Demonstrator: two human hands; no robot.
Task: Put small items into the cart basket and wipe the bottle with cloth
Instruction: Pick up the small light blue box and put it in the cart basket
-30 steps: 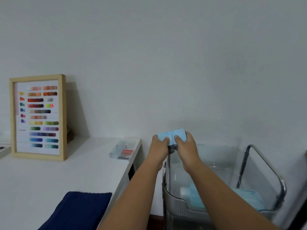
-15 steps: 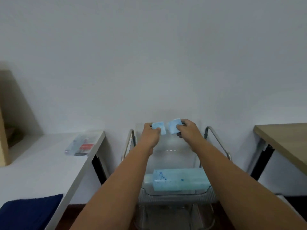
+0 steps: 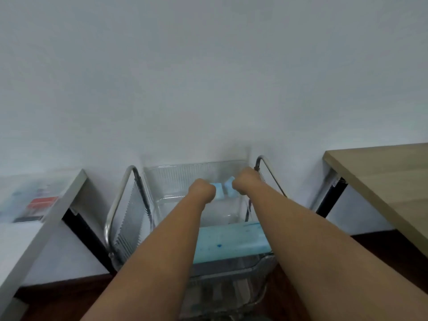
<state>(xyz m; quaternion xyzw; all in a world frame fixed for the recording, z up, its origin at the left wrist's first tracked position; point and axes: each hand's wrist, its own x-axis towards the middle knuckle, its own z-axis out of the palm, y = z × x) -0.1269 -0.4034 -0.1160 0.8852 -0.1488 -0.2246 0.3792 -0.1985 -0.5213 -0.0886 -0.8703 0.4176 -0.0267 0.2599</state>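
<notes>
Both my arms reach down into the clear ribbed cart basket. My left hand is closed on a small light blue item, and my right hand is closed on a second light blue item. The two items sit close together, low inside the basket near its far wall. A larger pale blue pack with dark blue specks lies in the basket's near part, between my forearms. No bottle or cloth shows in this view.
Chrome cart handles rise at the left and right of the basket. A white table at the left holds a clear box with a red label. A wooden table stands at the right. A white wall is behind.
My view swung right and tilted down, so the picture frame and navy cloth left the view. Both hands lowered the blue items from above the basket rim to inside it.
</notes>
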